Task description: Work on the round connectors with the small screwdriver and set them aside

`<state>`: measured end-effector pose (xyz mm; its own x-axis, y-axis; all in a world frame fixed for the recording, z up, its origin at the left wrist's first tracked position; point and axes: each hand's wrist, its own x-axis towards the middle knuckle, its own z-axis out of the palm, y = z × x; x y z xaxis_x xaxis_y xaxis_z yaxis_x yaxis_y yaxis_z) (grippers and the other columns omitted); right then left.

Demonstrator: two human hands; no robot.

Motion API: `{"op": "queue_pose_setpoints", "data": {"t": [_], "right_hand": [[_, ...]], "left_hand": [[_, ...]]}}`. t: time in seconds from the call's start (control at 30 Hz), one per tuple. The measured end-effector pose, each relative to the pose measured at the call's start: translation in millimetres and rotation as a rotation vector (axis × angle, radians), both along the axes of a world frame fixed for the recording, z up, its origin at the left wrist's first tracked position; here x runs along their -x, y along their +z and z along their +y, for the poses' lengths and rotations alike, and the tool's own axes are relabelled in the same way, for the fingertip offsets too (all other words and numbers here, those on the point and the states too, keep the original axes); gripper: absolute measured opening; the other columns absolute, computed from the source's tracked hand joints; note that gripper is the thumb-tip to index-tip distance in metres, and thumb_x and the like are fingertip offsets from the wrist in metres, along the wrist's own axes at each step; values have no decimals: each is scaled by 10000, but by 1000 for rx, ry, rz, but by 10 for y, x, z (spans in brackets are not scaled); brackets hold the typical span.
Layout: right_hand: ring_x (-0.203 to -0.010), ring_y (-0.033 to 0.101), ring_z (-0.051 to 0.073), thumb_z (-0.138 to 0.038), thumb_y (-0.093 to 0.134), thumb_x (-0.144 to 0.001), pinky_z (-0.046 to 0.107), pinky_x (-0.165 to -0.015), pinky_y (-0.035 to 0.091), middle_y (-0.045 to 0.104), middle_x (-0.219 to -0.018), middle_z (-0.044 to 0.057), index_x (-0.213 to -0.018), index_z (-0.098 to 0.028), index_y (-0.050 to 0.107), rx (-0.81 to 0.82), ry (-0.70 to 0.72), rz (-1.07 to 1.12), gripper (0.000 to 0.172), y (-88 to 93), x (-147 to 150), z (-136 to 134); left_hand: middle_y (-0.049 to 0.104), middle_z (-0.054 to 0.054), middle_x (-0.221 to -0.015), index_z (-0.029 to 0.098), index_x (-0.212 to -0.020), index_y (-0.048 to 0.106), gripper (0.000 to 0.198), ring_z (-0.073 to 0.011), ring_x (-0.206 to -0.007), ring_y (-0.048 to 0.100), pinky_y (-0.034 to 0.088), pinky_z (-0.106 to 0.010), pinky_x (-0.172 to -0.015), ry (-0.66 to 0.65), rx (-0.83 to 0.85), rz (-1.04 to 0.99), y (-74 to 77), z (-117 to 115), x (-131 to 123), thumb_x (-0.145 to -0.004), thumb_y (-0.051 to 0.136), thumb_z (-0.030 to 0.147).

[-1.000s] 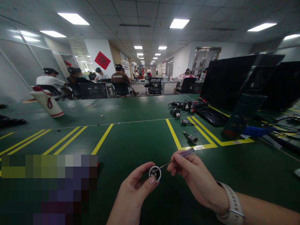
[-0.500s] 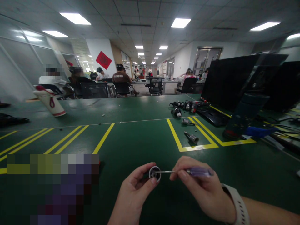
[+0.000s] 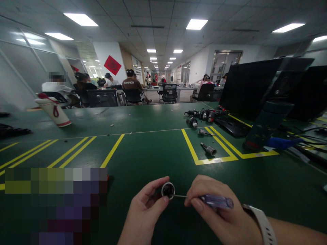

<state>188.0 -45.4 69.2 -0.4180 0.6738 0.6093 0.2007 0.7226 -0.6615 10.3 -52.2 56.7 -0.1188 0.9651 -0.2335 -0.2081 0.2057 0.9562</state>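
Note:
Between the thumb and fingers of my left hand [image 3: 145, 207] is a small round metal cup-shaped part [image 3: 168, 190], its dark hollow end facing me. What lies inside the hollow is too dark to make out. My right hand [image 3: 217, 204] grips a screwdriver [image 3: 216, 200] by its clear purple handle, and the thin shaft points left. The shaft's end meets the lower right rim of the round part; I cannot tell whether the tip is inside. A light watch strap circles my right wrist.
On the green table [image 3: 153, 146], a metal cylinder with a stem [image 3: 208, 149] lies inside yellow tape, a smaller one [image 3: 203, 132] behind it. Several dark metal parts [image 3: 201, 115] are heaped further back. A dark bottle [image 3: 267, 126] and monitor [image 3: 252, 88] stand right, a white cup [image 3: 57, 112] left.
The screwdriver's tip has dropped from the middle of the round part to its lower right rim. My right hand has lowered slightly, and the handle now tilts down to the right.

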Motion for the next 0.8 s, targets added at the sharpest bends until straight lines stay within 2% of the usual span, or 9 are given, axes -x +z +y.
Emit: {"op": "queue_pose_setpoints", "data": {"t": [0.13,0.5,0.63,0.8], "right_hand": [[-631,560,164,-135,480,-861,307,-580,461,620,-697,70,-828,-130,629,63,-51,0,152,-22,4,15],[-642,585,160,-187,500,-874,301,-606,457,638,-692,64,-779,-131,642,194,-34,-11,180,-5,25,34],[-656,612,162,-252,527,-872,296,-609,474,663,-707,51,-792,-150,633,398,-28,72,168,-55,48,84],[-697,646,133,-317,586,-866,248,-648,504,692,-713,24,-817,-168,612,679,57,362,159,-190,95,160]], "left_hand": [[756,-85,-958,188,-921,745,306,-254,-937,670,494,-338,-854,-18,-23,16,-1,-13,-7,-615,741,188],[735,-95,-1032,200,-816,761,259,-268,-929,675,485,-395,-910,-10,-106,28,-104,-3,-4,-565,727,146],[739,-97,-1016,188,-803,759,252,-269,-916,676,494,-390,-891,-4,-85,29,-103,8,-6,-556,731,148],[760,-93,-878,162,-891,744,297,-271,-874,681,519,-382,-824,-9,-6,44,-42,11,-1,-595,729,173]]}}
